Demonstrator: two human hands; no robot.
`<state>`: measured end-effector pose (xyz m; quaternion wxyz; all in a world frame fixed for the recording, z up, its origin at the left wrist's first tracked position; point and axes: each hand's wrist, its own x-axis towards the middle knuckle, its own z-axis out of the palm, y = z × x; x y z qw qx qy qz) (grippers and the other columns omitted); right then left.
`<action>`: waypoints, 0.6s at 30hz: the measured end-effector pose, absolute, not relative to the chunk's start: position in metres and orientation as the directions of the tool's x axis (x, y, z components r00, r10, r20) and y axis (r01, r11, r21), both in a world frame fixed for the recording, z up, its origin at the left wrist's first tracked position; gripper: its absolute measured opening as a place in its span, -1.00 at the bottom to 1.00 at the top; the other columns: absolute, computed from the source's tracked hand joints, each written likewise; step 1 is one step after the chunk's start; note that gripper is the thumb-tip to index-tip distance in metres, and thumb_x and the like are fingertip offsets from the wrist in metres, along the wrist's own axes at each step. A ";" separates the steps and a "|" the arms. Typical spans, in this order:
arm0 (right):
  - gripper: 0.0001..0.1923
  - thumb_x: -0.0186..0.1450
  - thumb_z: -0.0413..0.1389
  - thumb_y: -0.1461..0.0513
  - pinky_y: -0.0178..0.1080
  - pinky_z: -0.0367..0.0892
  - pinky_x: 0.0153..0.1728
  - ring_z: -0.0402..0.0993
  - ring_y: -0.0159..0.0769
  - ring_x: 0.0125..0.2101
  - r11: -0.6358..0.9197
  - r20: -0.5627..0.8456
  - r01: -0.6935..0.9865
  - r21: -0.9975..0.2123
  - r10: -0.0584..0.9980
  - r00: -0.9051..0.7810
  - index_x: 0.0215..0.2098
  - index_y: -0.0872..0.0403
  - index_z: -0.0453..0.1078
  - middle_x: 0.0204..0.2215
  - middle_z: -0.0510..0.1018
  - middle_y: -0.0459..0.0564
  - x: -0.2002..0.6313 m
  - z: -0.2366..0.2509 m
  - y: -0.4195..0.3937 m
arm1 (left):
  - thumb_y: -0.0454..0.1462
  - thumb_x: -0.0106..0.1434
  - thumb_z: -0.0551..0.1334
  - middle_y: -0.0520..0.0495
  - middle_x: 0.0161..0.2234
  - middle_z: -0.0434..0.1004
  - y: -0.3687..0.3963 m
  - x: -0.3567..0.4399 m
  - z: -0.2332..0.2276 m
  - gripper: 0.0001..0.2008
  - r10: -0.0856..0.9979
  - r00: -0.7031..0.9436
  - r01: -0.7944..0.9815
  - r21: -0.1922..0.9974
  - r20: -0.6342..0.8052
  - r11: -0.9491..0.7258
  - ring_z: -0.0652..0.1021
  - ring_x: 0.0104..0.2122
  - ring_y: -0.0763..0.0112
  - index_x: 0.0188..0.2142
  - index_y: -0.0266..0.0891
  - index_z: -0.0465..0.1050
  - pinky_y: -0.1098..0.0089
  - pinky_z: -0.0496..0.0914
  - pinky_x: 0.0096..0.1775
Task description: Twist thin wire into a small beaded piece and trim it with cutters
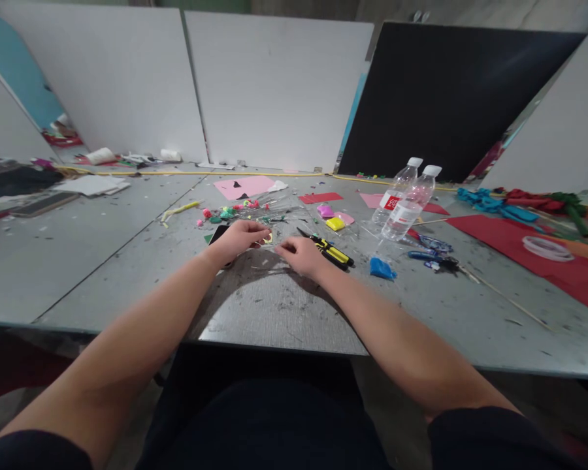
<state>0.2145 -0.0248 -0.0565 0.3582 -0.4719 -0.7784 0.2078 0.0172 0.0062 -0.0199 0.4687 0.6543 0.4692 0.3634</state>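
While I watched through the head camera, a small yellow curled piece point(268, 239) sat between both hands on the grey table point(127, 261). My left hand point(240, 239) pinched it with closed fingertips; my right hand point(298, 253) lay curled beside yellow-handled pliers point(330, 251), grip unclear. 2 water bottles point(404, 199) stood near white partition boards point(274, 85).

Near table edge point(274, 326): free | fwd: blocked, bead pile point(235, 212) | R: pliers point(330, 251), bottles point(406, 202) | L: open
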 end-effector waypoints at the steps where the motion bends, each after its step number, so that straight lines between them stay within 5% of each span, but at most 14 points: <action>1: -0.77 0.31 0.20 0.13 -0.30 0.20 -0.33 0.39 -0.36 -0.41 0.501 0.341 0.597 -0.626 0.865 -0.368 -0.40 0.13 0.51 -0.46 0.54 -0.06 0.215 -0.055 -0.027 | -0.22 0.18 0.39 -0.07 -0.37 0.61 0.007 0.017 -0.020 -0.89 0.959 0.282 0.276 0.953 0.039 -0.120 0.48 -0.45 0.53 -0.38 -0.23 0.61 0.46 0.38 -0.32; 6: -0.91 0.18 0.35 0.25 -0.28 0.26 -0.27 0.44 -0.30 -0.31 0.639 0.248 0.616 -0.461 0.759 -0.602 -0.38 0.10 0.55 -0.37 0.58 -0.01 0.214 -0.047 -0.036 | -0.20 0.15 0.42 -0.05 -0.41 0.58 0.006 0.018 -0.018 -0.86 0.970 0.239 0.272 0.955 0.052 -0.118 0.46 -0.46 0.51 -0.41 -0.24 0.59 0.45 0.37 -0.35; 18: -0.91 0.34 0.17 0.34 -0.22 0.24 -0.22 0.44 -0.23 -0.27 0.647 0.221 0.682 -0.342 0.760 -0.611 -0.34 0.11 0.49 -0.31 0.58 0.06 0.209 -0.046 -0.040 | -0.21 0.16 0.40 -0.08 -0.34 0.62 0.005 0.018 -0.018 -0.86 0.991 0.123 0.222 0.971 0.060 -0.086 0.50 -0.39 0.48 -0.38 -0.25 0.56 0.43 0.37 -0.29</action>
